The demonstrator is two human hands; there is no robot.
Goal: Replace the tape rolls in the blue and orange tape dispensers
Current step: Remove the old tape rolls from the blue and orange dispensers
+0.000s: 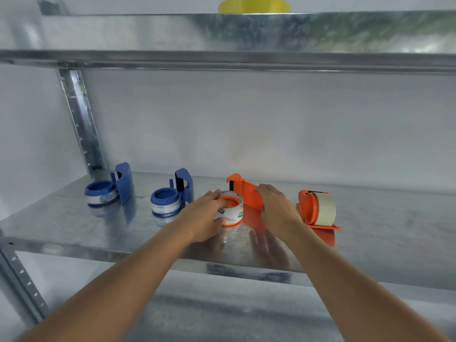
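- Far left on the metal shelf, a blue dispenser is seen lying with its hub up; a clear roll is seated on the hub.
- Just right of it, a second blue dispenser is laid the same way, with a white-labelled roll on its hub. Both are judged light, rigid plastic, best gripped by the flat handle plate, well away from the cutter edge.
- The left hand is curled round the labelled roll on the orange dispenser: fingers over the far rim, thumb at the near side. The roll sits on the orange hub, on the shelf near the middle.
- That roll is judged stiff and light, with a smooth, somewhat slippery outer wrap; a grip across the outer rim should serve, and a straight pull along the hub is likely needed, since a tilted roll may bind.
- The right hand is laid over the dispenser's handle plate, fingers bent over its top edge, seemingly bracing it; whether the thumb is closed under the plate cannot be told, as it is hidden.
- Further right, a second orange dispenser is stood on its side with a beige roll mounted, apart from both hands.
- Above, a yellow object is partly seen on the upper shelf.
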